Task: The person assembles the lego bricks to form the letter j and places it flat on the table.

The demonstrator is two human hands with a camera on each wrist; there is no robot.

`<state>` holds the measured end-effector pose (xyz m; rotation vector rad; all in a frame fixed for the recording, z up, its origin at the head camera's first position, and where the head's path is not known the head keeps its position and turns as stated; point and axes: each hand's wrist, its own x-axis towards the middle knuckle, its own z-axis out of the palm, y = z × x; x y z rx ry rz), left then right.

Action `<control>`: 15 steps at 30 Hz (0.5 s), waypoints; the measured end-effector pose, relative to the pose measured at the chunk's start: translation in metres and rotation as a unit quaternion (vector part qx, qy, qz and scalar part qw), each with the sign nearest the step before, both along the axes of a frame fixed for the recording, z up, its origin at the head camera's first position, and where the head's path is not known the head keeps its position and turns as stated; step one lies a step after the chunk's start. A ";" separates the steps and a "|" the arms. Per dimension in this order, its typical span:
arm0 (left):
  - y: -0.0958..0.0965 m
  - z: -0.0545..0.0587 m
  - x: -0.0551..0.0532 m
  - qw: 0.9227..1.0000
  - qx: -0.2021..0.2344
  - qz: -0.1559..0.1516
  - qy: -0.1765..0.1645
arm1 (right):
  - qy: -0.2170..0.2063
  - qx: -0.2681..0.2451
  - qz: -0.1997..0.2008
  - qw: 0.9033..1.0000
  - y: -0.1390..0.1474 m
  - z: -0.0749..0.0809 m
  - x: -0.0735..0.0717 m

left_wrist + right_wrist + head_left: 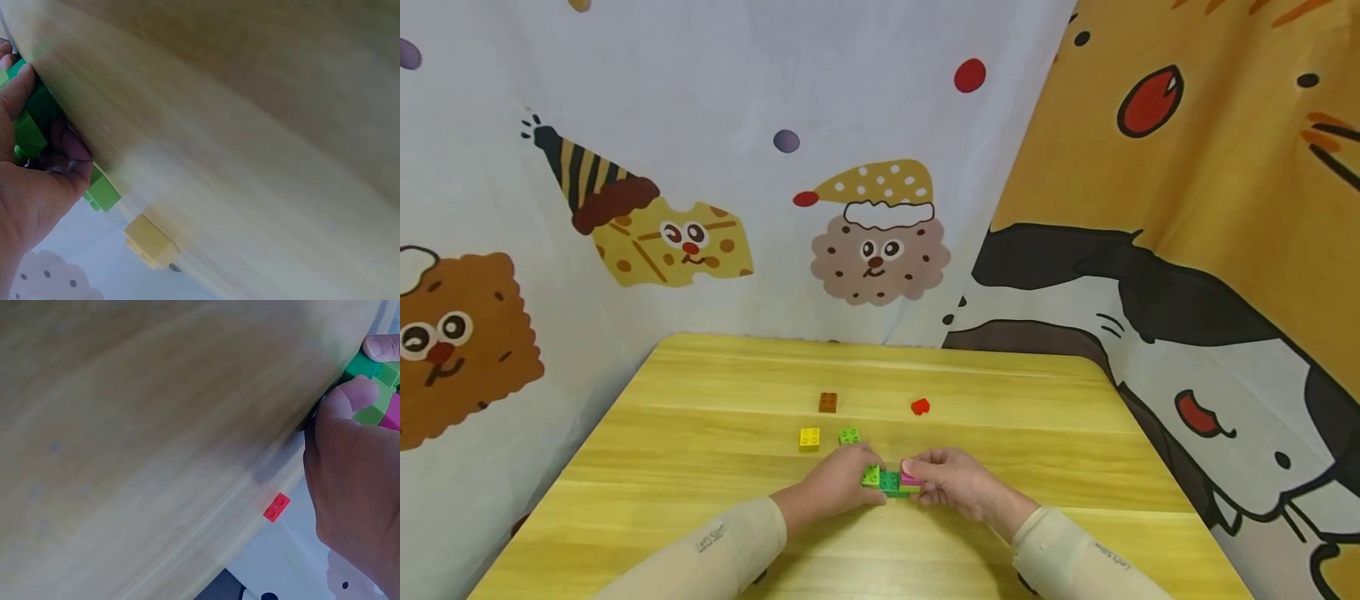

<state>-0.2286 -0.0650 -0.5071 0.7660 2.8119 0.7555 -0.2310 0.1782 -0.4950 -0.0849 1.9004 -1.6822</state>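
A long dark green toy brick (pixel 889 482) sits low over the table between the two hands. On its left end is a light green brick (pixel 871 476). At the right end, a pink brick (pixel 909 478) tops another light green brick (pixel 375 405). My left hand (pixel 841 481) grips the left end, thumb near me and fingers round the far side. The right hand (pixel 957 483) pinches the right end, with its thumb over the pink brick. Fingers partly hide both ends. I cannot tell whether the dark green brick touches the table.
Beyond the left hand stand a loose light green brick (pixel 849 436) and a yellow brick (pixel 809 439). Farther back lie a brown brick (pixel 828 402) and a small red brick (pixel 921 406). A printed curtain (pixel 722 150) hangs behind the wooden table (pixel 1022 400).
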 end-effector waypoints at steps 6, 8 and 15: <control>0.000 0.001 0.001 1.000 0.007 0.003 -0.006 | -0.004 -0.001 0.001 1.000 0.000 -0.002 -0.001; 0.001 0.002 0.001 1.000 0.009 0.001 -0.008 | -0.007 0.000 0.000 1.000 0.001 -0.002 -0.001; 0.002 0.008 0.000 0.999 0.021 0.006 -0.027 | -0.010 0.002 0.001 1.000 0.001 -0.001 -0.001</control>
